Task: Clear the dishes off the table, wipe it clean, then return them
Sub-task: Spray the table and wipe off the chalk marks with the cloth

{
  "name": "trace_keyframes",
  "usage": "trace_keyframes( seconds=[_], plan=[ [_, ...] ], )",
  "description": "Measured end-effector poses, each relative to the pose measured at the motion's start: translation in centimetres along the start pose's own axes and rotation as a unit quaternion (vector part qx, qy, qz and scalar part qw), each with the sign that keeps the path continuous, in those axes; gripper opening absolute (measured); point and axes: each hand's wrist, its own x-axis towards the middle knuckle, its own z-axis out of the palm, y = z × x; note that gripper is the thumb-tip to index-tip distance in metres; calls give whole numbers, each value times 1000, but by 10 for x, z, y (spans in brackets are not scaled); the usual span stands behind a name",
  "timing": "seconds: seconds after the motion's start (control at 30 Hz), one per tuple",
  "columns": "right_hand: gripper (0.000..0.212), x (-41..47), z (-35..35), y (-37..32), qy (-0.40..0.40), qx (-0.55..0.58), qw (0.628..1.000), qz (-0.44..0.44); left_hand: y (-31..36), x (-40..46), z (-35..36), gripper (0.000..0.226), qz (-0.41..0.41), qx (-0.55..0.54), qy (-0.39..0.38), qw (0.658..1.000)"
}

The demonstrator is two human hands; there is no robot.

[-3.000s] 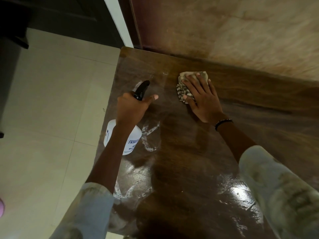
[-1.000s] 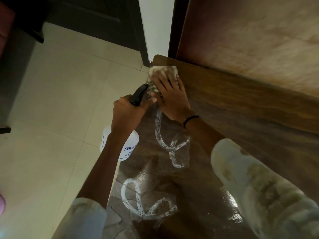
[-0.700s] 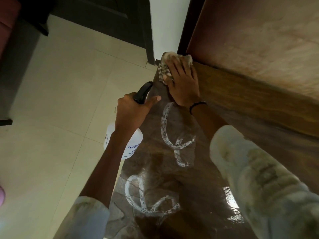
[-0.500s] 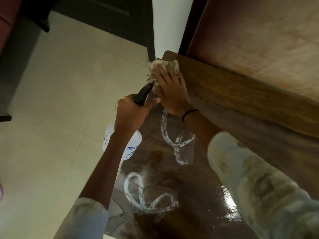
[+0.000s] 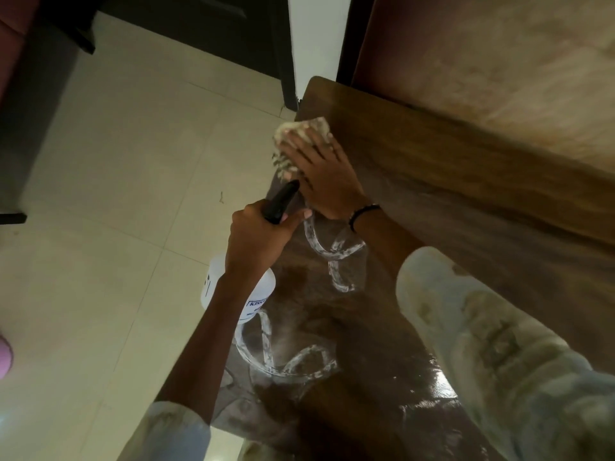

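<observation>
Right hand (image 5: 319,174) flat, pressing cloth (image 5: 301,134) onto table (image 5: 432,168) corner; left hand (image 5: 258,237) grips spray bottle (image 5: 238,294), ready to respray.

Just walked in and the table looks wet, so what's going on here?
A person is wiping the wooden table. The right hand presses a cloth flat near the table's far left corner, while the left hand holds a white spray bottle by its black trigger head. Foamy streaks lie unwiped closer to the person. No dishes are in view.
</observation>
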Motion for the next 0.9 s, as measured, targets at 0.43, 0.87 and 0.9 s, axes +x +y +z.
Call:
trace_keyframes(
  seconds=[0.43, 0.87, 0.9],
  plan=[
    [57, -160, 8, 65, 75, 79, 961, 253, 3, -63, 43, 37, -45, -21, -139, 989],
    [55, -182, 23, 23, 41, 41, 973, 224, -9, -71, 32, 37, -48, -12, -30, 998],
    [55, -171, 22, 19, 39, 43, 975, 212, -9, -69, 29, 36, -47, -12, -20, 999]
  ],
)
